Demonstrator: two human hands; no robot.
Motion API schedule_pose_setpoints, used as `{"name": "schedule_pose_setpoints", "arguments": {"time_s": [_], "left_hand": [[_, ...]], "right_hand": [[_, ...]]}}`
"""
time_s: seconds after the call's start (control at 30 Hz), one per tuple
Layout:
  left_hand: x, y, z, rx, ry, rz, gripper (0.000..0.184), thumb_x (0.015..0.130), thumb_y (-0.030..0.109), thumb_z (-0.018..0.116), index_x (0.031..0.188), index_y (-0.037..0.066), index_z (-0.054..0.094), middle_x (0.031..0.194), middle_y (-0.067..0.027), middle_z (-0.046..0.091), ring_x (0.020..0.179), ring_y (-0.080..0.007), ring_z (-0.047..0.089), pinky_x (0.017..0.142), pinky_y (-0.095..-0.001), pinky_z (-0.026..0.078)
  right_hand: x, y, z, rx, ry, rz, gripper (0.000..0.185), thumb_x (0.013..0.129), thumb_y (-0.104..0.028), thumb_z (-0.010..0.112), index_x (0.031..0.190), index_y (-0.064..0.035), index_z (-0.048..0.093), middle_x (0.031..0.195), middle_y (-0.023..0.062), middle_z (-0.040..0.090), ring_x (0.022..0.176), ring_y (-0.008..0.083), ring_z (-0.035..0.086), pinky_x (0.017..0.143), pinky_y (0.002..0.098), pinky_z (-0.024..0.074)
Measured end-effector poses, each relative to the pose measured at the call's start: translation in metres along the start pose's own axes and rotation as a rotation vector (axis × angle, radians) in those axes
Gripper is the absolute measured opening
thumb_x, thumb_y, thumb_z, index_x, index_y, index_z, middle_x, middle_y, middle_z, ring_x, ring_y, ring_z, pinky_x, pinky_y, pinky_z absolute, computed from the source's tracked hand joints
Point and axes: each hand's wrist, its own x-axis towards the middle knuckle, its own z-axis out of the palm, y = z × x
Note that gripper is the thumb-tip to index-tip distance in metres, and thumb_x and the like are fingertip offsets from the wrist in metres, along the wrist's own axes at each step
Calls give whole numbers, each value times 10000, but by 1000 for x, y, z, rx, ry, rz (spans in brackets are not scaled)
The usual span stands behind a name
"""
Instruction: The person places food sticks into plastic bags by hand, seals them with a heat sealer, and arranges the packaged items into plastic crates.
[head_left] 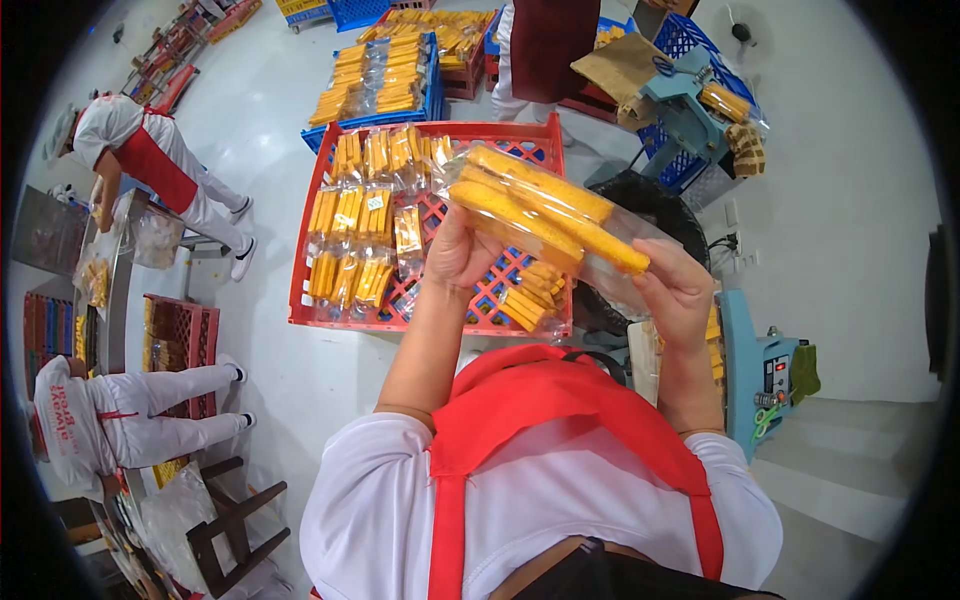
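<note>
A clear plastic pack of yellow breadsticks [545, 208] is held up in front of me, tilted down to the right. My left hand [465, 250] grips its left end from below, fingers partly hidden behind the pack. At the other end, my right hand [677, 285] pinches the plastic close to the tip of one stick. Beneath the pack stands a red crate [300, 290] with a lattice bottom, holding rows of similar packs [375, 212]. Another group of packs [532, 298] lies in its near right corner, partly below my hands.
Blue crates [436, 85] with more packs stand behind. A teal machine [690, 125] is at the back right, another teal machine [745, 370] at my right. A black bin [650, 195] is beside the red crate. Co-workers [150, 150] stand on the left near a stool [235, 530].
</note>
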Motion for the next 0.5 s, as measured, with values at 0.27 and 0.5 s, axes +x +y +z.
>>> {"name": "schedule_pose_setpoints", "arguments": {"time_s": [0.27,0.5], "left_hand": [[5,8,-2,-14,126,94,674,727,422,587,1257,105,318,1266,-78,376,1163,-252,359,974,-437,285],[1,3,-10,34,57,66,640,702,397,625,1215,101,384,1243,-75,410,1156,-243,371,989,-413,269]], "right_hand": [[1,8,-6,473,32,80,266,722,0,570,982,46,542,978,160,553,928,191,531,804,289,419],[13,7,-10,850,-118,501,535,699,-278,616,1033,111,463,989,244,544,807,265,588,713,331,481]]}}
